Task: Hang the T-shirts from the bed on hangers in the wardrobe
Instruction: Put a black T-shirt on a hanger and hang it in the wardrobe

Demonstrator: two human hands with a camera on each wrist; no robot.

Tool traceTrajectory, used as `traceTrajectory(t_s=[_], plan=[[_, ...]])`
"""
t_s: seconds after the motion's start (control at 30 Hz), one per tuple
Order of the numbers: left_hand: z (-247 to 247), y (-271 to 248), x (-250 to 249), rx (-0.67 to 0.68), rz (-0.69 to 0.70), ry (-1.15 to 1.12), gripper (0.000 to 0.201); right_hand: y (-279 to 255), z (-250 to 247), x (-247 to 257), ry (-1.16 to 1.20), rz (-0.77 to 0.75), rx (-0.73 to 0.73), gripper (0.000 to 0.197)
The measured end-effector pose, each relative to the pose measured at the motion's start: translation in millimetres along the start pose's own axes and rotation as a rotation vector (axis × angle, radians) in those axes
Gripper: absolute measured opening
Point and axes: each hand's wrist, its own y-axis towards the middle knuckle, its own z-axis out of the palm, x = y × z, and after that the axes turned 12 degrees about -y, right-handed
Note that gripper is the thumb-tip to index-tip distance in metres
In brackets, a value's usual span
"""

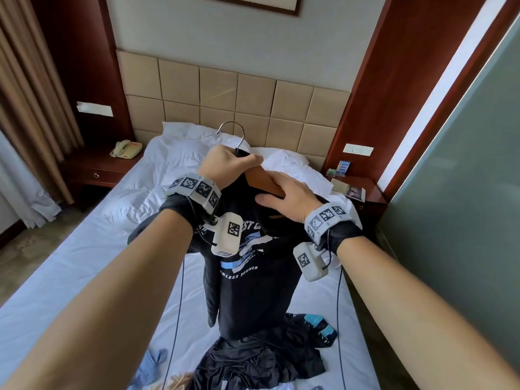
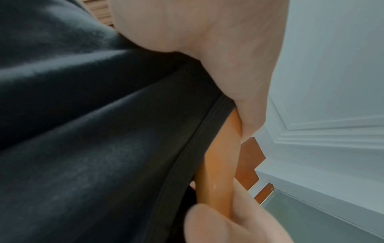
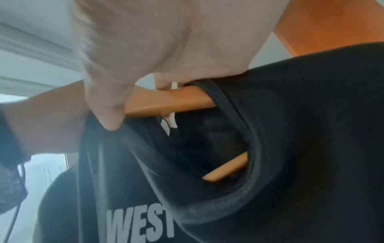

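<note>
A black T-shirt (image 1: 253, 294) with a white and blue print hangs over the bed from a wooden hanger (image 1: 263, 180) with a metal hook (image 1: 235, 130). My left hand (image 1: 229, 164) grips the top of the hanger just under the hook. My right hand (image 1: 284, 192) lies over the hanger's right arm. In the right wrist view its thumb (image 3: 108, 111) pinches the shirt's collar (image 3: 230, 115) against the hanger bar (image 3: 176, 102), which runs through the neck opening. The left wrist view shows the hanger (image 2: 218, 164) beside the black cloth (image 2: 93, 131).
Several dark T-shirts (image 1: 259, 361) lie heaped on the white bed (image 1: 84, 263) below, with a blue garment (image 1: 153, 364) beside them. Bedside tables stand left (image 1: 95, 170) and right (image 1: 363, 192), the left one with a telephone (image 1: 126, 149). A glass panel (image 1: 464, 192) is close on the right.
</note>
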Motion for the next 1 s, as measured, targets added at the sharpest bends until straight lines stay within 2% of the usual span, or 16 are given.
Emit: traceTrajectory(t_s=[0.03, 0.13, 0.2, 0.33, 0.43, 0.6, 0.8, 0.9, 1.0], plan=[[1.9, -0.6, 1.7, 0.003, -0.012, -0.019, 0.038, -1.7, -1.7, 3.1, -0.063, 0.000, -0.020, 0.048], [11.0, -2.5, 4.0, 0.048, -0.028, -0.083, 0.039, -0.9, -0.1, 9.6, -0.212, 0.064, -0.174, 0.025], [15.2, -2.7, 5.8, 0.079, -0.014, -0.118, 0.044, -0.6, 0.4, 10.6, -0.244, 0.096, -0.245, 0.016], [11.8, -6.0, 17.1, 0.150, 0.029, -0.125, 0.058, -1.1, -3.0, 4.7, -0.162, 0.154, -0.331, 0.019], [7.7, -9.2, 29.2, 0.161, 0.016, -0.028, 0.070, 1.2, -5.0, -5.5, -0.126, 0.217, -0.371, 0.019], [5.4, -14.1, 42.1, 0.106, 0.015, 0.100, 0.076, 4.0, -3.1, -19.5, -0.054, 0.305, -0.400, 0.025], [9.2, -21.1, 50.1, 0.000, 0.049, 0.150, 0.058, 2.7, 3.5, -17.7, -0.005, 0.452, -0.539, 0.021], [9.3, -24.2, 55.8, -0.051, 0.005, 0.153, 0.059, -1.9, 4.5, -14.0, 0.059, 0.527, -0.570, 0.031], [7.6, -28.7, 60.5, -0.130, -0.043, 0.177, 0.065, -9.0, 5.7, -13.5, 0.104, 0.588, -0.573, 0.032]])
